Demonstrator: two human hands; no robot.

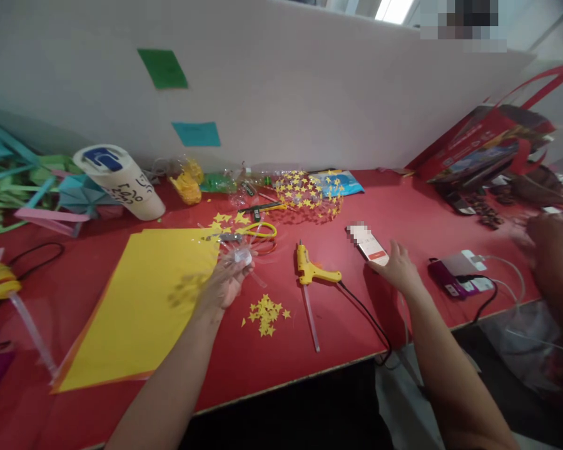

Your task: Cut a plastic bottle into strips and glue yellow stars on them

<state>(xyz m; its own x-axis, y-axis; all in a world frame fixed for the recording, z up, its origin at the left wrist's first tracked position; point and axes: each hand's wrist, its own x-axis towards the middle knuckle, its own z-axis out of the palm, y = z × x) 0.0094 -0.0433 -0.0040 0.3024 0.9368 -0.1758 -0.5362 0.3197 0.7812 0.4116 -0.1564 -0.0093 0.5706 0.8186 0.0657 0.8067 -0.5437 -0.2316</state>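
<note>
My left hand [228, 284] is closed around a clear plastic piece with thin strips [242, 256] fanning out from it, held above the red table. Below it lies a small heap of yellow paper stars [266, 314]. My right hand [398, 267] has its fingers stretched out and touches the lower end of a phone [366, 244], whose screen is lit. Between my hands a yellow hot glue gun [309, 265] rests on its side with a clear glue stick in its back.
Yellow paper sheets [141, 300] lie at left. Behind stand a white tumbler [126, 184] and a star-covered clear dome [304, 190]. Scissors [263, 231] lie nearby. A purple power strip [445, 278], cables, a red bag [478, 147] and another person's hand [551, 240] are at right.
</note>
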